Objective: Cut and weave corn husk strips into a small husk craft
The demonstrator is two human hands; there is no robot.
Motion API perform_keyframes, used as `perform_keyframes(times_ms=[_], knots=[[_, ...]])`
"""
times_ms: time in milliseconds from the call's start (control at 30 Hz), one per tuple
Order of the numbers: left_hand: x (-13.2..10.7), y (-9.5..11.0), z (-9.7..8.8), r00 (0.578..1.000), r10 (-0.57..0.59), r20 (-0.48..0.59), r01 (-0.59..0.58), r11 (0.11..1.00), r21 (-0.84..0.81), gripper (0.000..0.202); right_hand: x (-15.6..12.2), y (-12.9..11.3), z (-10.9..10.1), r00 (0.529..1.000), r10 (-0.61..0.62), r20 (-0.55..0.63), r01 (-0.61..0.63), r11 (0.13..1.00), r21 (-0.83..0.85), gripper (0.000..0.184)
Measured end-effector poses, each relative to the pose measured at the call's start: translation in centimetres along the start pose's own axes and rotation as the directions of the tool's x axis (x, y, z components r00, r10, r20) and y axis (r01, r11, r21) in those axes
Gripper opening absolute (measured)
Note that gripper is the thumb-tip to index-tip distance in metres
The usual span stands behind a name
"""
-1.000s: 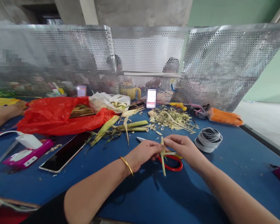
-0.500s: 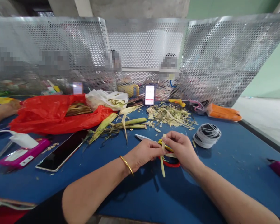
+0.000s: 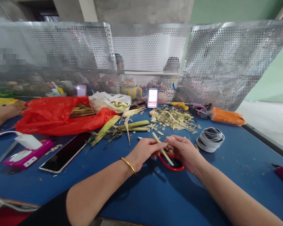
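My left hand (image 3: 143, 152), with a gold bangle at its wrist, is closed on a narrow pale husk strip (image 3: 169, 159) that slants down to the right. My right hand (image 3: 185, 150) meets it at the fingertips and pinches a thin pale end near the strip; whether this is part of the same piece I cannot tell. Under both hands lie scissors with a red handle (image 3: 173, 169), mostly hidden, their blade tip just showing past my left hand. Beyond the hands are green-yellow stalks (image 3: 134, 125) and a heap of husk shreds (image 3: 176, 117).
A roll of white cord (image 3: 209, 139) sits to the right, an orange packet (image 3: 227, 116) behind it. Leftward are a black-screened phone (image 3: 66, 153), a magenta power strip (image 3: 29, 153) and a red plastic bag (image 3: 47, 116). A perforated metal screen (image 3: 146, 47) stands behind; another person's hand (image 3: 13, 108) shows far left.
The strip has turned from nearly upright to a slant, its top now leaning left. My right hand has dropped slightly, and more of the scissors' red handle shows.
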State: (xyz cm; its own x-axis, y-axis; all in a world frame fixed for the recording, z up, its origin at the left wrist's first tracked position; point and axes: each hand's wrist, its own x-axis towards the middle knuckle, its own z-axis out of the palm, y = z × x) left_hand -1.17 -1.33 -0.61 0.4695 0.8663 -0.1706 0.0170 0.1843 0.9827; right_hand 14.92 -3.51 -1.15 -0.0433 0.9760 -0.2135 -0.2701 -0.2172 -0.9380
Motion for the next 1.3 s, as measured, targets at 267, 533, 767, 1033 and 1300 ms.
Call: perform_keyframes(times_ms=[267, 533, 767, 1033, 1300], knots=[[-0.3, -0.3, 0.0, 0.996, -0.079, 0.050, 0.079, 0.997, 0.012, 0.030, 0.3, 0.1, 0.0, 0.968, -0.240, -0.072, 0.219, 0.951, -0.220, 0.033], [0.2, 0.0, -0.3, 0.999, 0.013, -0.044, -0.025, 0.954, -0.298, 0.034, -1.7, -1.9, -0.2, 0.596, -0.790, 0.143, 0.453, 0.184, -0.872, 0.023], [0.3, 0.1, 0.0, 0.995, -0.003, -0.103, -0.033, 0.937, -0.348, 0.038, -1.9, 0.8, 1.7, 0.879, -0.409, 0.244, 0.389, 0.320, -0.864, 0.035], [0.3, -0.3, 0.3, 0.984, -0.005, -0.180, -0.062, 0.929, -0.366, 0.030, -1.7, 1.5, 1.5, 0.882, -0.382, 0.276, 0.443, 0.471, -0.763, 0.034], [0.1, -0.3, 0.6, 0.971, -0.066, -0.231, -0.036, 0.911, -0.412, 0.031, -2.0, 1.7, 1.9, 0.899, -0.349, 0.265, 0.418, 0.499, -0.759, 0.034]])
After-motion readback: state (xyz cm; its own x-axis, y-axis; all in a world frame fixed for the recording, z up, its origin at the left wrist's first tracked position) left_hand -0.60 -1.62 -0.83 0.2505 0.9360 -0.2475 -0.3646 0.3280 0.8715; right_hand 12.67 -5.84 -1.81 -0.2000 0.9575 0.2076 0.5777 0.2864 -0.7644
